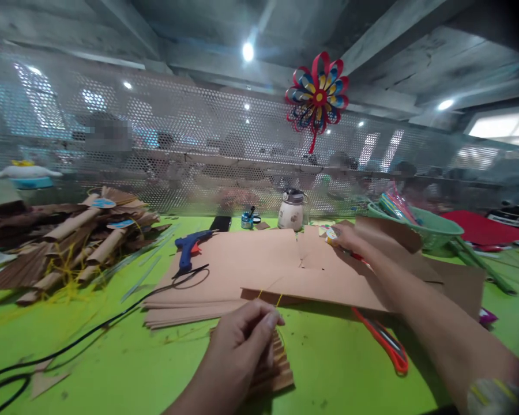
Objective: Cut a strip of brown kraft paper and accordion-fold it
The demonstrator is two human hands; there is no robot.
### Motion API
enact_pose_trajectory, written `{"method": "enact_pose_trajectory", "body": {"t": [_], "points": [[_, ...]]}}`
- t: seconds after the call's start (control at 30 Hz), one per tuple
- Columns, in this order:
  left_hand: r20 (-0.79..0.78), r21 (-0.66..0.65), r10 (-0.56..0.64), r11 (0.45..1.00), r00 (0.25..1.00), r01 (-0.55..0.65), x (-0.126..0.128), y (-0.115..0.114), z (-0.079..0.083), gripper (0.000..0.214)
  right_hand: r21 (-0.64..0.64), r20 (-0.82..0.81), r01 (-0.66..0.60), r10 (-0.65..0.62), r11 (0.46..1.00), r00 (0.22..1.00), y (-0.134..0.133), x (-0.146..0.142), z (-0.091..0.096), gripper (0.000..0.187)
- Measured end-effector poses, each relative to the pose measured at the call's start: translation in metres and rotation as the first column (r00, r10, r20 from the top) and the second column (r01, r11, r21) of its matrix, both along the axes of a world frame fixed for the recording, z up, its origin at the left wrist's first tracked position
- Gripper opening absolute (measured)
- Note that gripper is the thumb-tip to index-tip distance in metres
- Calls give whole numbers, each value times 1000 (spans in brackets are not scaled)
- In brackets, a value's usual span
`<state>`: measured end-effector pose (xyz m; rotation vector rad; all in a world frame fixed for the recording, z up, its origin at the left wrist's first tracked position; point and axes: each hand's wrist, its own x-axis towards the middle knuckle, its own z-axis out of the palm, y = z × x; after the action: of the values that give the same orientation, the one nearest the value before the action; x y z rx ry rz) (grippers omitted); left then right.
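My left hand (pixel 244 334) is closed in a pinch near the table's front edge, gripping a folded brown pleated paper piece (pixel 274 369) with thin yellow string (pixel 269 298) running out of it. My right hand (pixel 345 237) is stretched out over the far side of the brown paper sheets (pixel 259 265), fingers closed round a small object with a white and yellow end; red handles (pixel 360 257) show under the wrist. What exactly it holds is unclear.
A blue glue gun (pixel 189 248) with a black cord (pixel 90 331) lies left of the sheets. A pile of brown pleated fans (pixel 69 242) fills the far left. A green basket (pixel 432 227), red-orange scissors (pixel 384 340), a jar (pixel 291 210), a mesh screen and a hanging paper flower (pixel 316 95) stand behind.
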<state>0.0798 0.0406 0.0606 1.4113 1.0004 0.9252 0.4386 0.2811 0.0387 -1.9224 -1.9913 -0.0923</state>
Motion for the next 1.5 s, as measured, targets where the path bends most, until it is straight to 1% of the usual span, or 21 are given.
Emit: {"method": "enact_pose_trajectory", "body": {"t": [0.07,0.1,0.17,0.2,0.27,0.3,0.37,0.43,0.5,0.57,0.63,0.7,0.77,0.87,0.93,1.0,1.13,1.23,1.37,1.43,1.5], "points": [[34,30,36,999,999,-37,-3,2,4,30,83,55,-59,55,995,997,-4,-6,9,38],[52,47,55,997,997,-58,-4,2,6,29,147,86,-101,89,984,992,-7,-9,17,40],[83,83,87,992,993,-94,-6,4,9,28,284,155,-192,153,939,976,-12,-17,35,43],[96,102,101,989,990,-111,-6,5,10,27,333,174,-215,165,918,971,-16,-21,45,43],[127,132,127,981,984,-144,-8,8,10,27,387,190,-261,200,884,961,-27,-32,65,43],[149,137,138,978,979,-159,-10,10,10,27,403,169,-272,220,874,961,-35,-40,73,42],[211,130,167,972,963,-198,-13,17,10,26,400,73,-302,299,865,952,-59,-58,85,41],[291,110,202,964,935,-243,-16,23,12,26,350,-58,-381,426,856,903,-92,-81,94,40],[339,107,201,962,919,-250,-17,28,17,26,270,-182,-499,552,824,814,-131,-105,103,40],[359,132,177,962,916,-237,-15,30,26,25,220,-257,-606,645,764,720,-171,-129,113,42],[370,174,145,959,918,-222,-9,29,36,22,200,-301,-668,694,717,654,-206,-148,125,46],[380,200,95,963,920,-182,-2,24,46,17,181,-368,-720,725,670,582,-232,-162,136,51],[362,180,8,981,932,-79,4,15,55,15,160,-430,-734,716,660,550,-246,-170,143,52],[308,118,-123,989,943,90,5,0,63,16,167,-482,-705,681,689,551,-254,-170,147,51],[287,142,-155,983,945,118,2,-10,66,17,193,-512,-682,665,705,543,-255,-167,147,52],[265,202,-167,973,950,115,-3,-17,69,18,215,-561,-669,651,711,511,-258,-163,145,54],[171,250,-165,961,971,119,-13,-28,75,21,245,-673,-649,608,720,421,-268,-161,142,53],[124,266,-153,957,980,116,-19,-36,77,22,272,-755,-627,566,730,331,-275,-163,139,45],[118,283,-143,953,983,105,-26,-46,73,23,318,-837,-619,519,718,172,-283,-168,131,33],[124,281,-129,956,984,90,-31,-48,71,24,338,-852,-614,509,713,122,-286,-171,127,33],[129,277,-119,958,984,80,-36,-49,70,24,349,-859,-613,504,708,93,-288,-175,122,35]]}}
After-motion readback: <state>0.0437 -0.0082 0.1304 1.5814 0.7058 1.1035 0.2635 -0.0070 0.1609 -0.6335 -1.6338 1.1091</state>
